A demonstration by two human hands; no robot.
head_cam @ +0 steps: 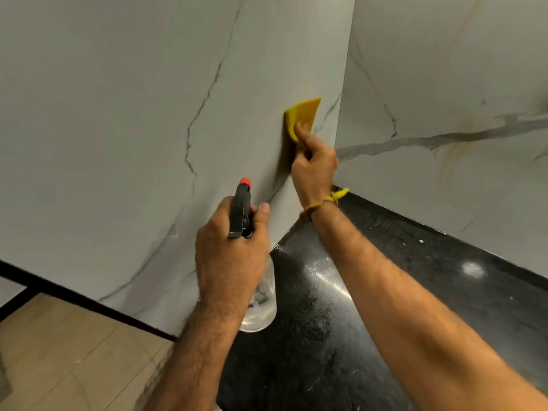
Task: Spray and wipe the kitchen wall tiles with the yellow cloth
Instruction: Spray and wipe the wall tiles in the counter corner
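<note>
Wood-look floor (59,351) bottom left, white veined wall tiles (118,114) above it. Left hand (231,250) grips the spray bottle (261,304): fingers curled round the black trigger head, thumb up beside it, red nozzle (245,181) aimed at the wall. Right hand (314,170) pinches the yellow cloth (302,114) with its fingers together and presses it flat on the tile, just left of the corner joint. Yellow thread band (326,200) on that wrist. Black speckled countertop (415,277) below, with white smears.
</note>
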